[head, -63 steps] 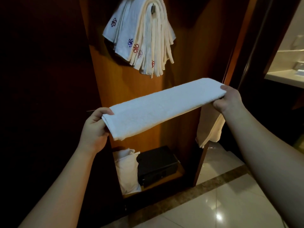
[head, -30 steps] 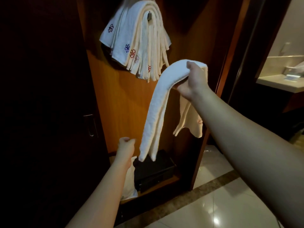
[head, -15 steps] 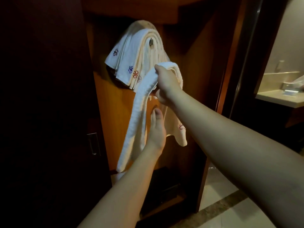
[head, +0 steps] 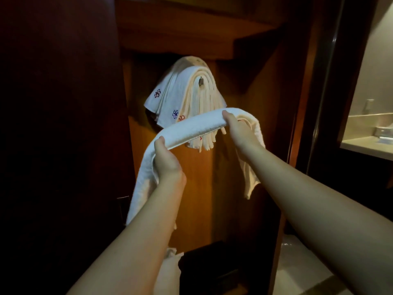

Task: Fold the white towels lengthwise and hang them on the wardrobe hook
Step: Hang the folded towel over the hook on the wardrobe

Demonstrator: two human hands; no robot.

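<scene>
A long folded white towel stretches between my hands in front of the wardrobe, both ends hanging down. My left hand grips it at the lower left, thumb on top. My right hand grips it higher on the right. Just above and behind, several folded white towels with small embroidered marks hang over the metal wardrobe hook on the wooden back panel.
A dark wardrobe door stands at the left. Low in the wardrobe sit a black box and a white bag. At the right an opening shows a bathroom counter and pale floor tiles.
My left hand has risen and taken hold of the towel's left part. The towel, which hung from my right hand alone, now spans both hands just below the hook.
</scene>
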